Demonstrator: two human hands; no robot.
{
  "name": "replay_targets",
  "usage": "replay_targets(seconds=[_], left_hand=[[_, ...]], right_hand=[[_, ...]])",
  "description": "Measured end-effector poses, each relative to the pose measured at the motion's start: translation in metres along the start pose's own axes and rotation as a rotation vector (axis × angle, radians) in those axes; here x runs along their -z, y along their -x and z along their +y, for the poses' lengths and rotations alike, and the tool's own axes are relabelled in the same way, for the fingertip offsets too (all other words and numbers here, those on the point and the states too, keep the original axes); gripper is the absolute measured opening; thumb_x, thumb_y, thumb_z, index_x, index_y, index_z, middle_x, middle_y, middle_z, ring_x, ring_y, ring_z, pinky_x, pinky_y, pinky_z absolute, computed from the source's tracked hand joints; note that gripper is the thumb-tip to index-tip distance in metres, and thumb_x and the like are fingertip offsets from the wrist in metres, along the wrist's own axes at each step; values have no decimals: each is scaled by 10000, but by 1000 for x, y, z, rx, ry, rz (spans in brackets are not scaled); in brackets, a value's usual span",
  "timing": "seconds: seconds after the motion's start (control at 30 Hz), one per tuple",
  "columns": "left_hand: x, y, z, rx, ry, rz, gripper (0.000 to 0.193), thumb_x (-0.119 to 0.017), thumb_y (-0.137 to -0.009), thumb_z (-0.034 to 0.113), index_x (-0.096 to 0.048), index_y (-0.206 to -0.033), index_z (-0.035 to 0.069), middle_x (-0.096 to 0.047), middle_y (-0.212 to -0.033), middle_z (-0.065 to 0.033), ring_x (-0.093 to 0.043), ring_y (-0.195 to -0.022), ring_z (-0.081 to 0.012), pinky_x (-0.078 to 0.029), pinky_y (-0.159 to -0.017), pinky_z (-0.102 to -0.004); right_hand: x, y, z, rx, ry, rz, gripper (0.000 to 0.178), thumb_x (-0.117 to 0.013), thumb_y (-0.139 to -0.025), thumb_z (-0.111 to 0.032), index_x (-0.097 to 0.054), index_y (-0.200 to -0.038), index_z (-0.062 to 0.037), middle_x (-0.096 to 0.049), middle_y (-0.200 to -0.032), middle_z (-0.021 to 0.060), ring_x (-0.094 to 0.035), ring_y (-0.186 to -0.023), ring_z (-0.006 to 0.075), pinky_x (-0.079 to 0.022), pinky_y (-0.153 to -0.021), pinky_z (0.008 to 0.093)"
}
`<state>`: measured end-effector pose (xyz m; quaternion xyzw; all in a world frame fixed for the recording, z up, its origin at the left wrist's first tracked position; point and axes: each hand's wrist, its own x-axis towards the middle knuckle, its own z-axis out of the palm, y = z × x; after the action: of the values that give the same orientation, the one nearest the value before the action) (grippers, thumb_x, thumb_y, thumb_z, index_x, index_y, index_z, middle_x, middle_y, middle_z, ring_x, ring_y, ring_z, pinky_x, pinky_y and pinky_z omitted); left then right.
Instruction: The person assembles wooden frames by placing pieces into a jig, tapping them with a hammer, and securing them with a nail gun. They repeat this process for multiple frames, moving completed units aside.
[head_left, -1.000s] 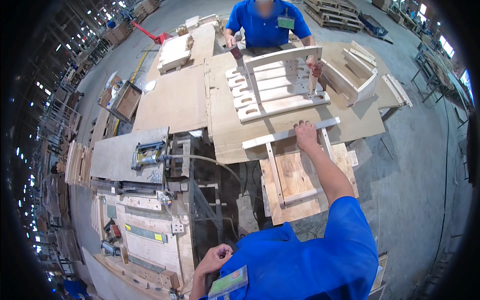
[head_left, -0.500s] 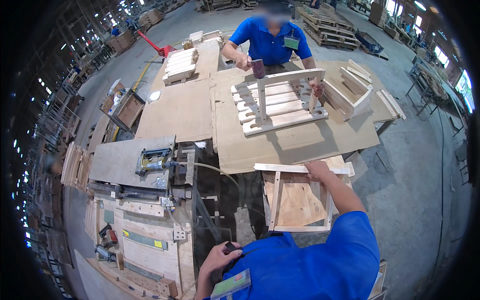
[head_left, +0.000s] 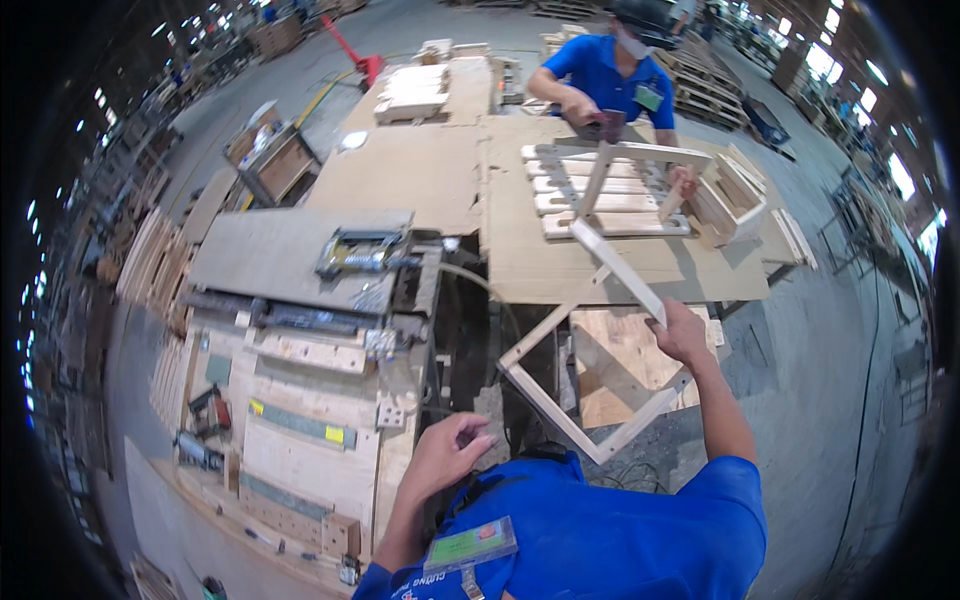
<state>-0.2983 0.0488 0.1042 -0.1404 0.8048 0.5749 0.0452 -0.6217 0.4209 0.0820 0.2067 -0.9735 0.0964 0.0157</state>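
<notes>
1. Right hand point(head_left: 682, 332): closed around the long rail of a rectangular wooden frame point(head_left: 622, 268).
2. Frame: skewed in view, in front of the body, partly over plywood sheets point(head_left: 625, 340); rail's far end overlaps the slatted wooden panel point(head_left: 610, 200) in view, can't tell if touching.
3. Left hand point(head_left: 448, 455): half open, fingers curled, nothing visible in it, near the waist.
4. Co-worker point(head_left: 612, 75) across the table: 1 hand on a dark red mallet point(head_left: 609, 124).
</notes>
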Motion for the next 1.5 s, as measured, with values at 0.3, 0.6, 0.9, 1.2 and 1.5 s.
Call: replay_targets(seconds=[0.3, 0.6, 0.9, 1.2, 1.5], left_hand=[[29, 39, 30, -510, -459, 447, 452, -826, -884, 312, -693, -1210, 28, -692, -1099, -140, -657, -1072, -330, -521, -932, -453], [57, 50, -55, 6, -737, 739, 476, -793, -871, 258, -627, -1262, 42, -648, -1072, -112, -642, -1040, -309, -505, -898, -450], [114, 96, -149, 437, -731, 1027, 294, -732, -907, 178, -655, -1181, 106, -687, -1053, -82, -675, -1018, -299, -522, -876, -452], [126, 128, -204, 628, -668, 1062, 234, -686, -974, 280, -667, -1141, 116, -713, -1000, -93, -688, -966, -315, -526, -843, -467], [120, 122, -229, 660, -656, 1086, 269, -734, -938, 305, -663, -1086, 91, -686, -928, -93, -690, -903, -301, -528, -813, -458]], right_hand=[[20, -48, -253, 213, -304, 14, 481, -748, -934, -329, -586, -1331, -113, -743, -1051, 214, -716, -999, 435, -535, -879, 516], [-61, -91, -484, 595, -491, -374, 621, -726, -928, -457, -546, -1335, -24, -749, -1096, 262, -727, -1060, 441, -534, -916, 522], [-131, -41, -670, 885, -210, -564, 788, -704, -945, -564, -449, -1420, 10, -696, -1293, 279, -690, -1201, 434, -532, -1000, 539], [-214, 6, -731, 970, -179, -682, 720, -675, -974, -560, -453, -1367, 1, -717, -1226, 298, -706, -1144, 460, -552, -959, 551], [-259, 16, -733, 1055, -169, -531, 668, -731, -956, -433, -497, -1385, 22, -540, -1356, 278, -542, -1272, 472, -519, -1031, 563]])
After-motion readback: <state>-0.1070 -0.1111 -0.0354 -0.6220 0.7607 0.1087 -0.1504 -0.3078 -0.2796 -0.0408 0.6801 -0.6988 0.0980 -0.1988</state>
